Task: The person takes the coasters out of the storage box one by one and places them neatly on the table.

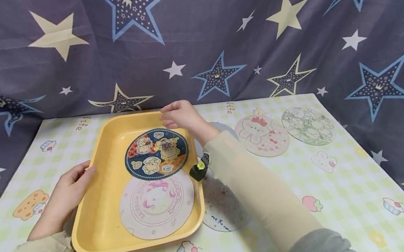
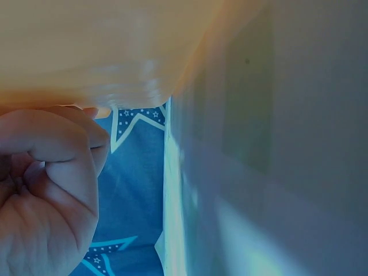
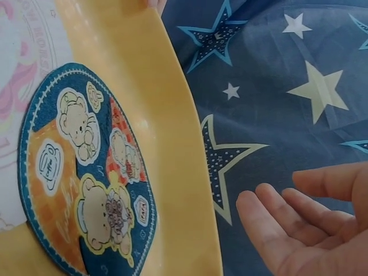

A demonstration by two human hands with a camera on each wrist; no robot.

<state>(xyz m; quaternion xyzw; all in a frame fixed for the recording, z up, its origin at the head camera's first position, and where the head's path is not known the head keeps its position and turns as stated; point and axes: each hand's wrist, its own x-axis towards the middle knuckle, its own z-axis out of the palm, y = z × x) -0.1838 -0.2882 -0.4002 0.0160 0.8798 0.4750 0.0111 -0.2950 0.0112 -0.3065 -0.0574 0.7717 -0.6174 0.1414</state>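
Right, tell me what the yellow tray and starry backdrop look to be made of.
Yellow tray: probably molded plastic, smooth and semi-glossy, from its soft highlights and rounded corners.
Starry backdrop: likely fabric, mostly matte, from its creases and loose folds; fiber unclear.

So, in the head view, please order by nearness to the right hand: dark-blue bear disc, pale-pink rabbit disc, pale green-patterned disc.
1. Bear disc, inside the yellow rectangular tray.
2. Rabbit disc, right of the tray.
3. Green-patterned disc, farthest right.

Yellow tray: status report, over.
Left hand grips yellow tray, left rim. Right hand empty near far-right corner. Bear-print disc overlaps pink-patterned disc inside. Right sleeve partly hides outside discs.
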